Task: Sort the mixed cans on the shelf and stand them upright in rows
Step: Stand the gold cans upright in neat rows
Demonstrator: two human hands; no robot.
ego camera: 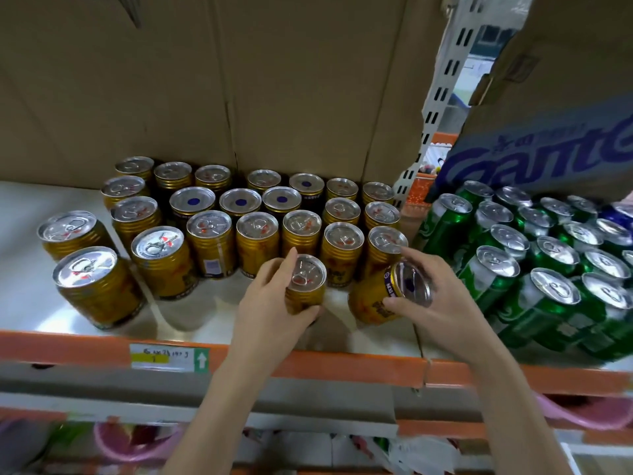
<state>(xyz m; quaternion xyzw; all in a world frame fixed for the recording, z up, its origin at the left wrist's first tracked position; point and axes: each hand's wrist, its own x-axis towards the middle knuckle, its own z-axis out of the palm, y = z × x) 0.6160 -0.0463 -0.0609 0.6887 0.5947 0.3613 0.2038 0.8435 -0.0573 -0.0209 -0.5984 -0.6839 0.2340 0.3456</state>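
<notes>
Several gold cans [212,241] stand upright in rows on the white shelf [30,289]; a few near the back show blue-dotted ends [241,202]. My left hand [270,303] grips an upright gold can [306,286] at the front of the rows. My right hand [431,303] holds another gold can [387,296], tilted with its silver end toward me. Two gold cans [92,286] stand apart at the left front.
Green cans [534,269] crowd the right side of the shelf under a cardboard box with blue lettering [548,149]. Brown cardboard [239,80] walls the back. An orange shelf edge [342,368] with a price label [168,358] runs along the front; pink items lie below.
</notes>
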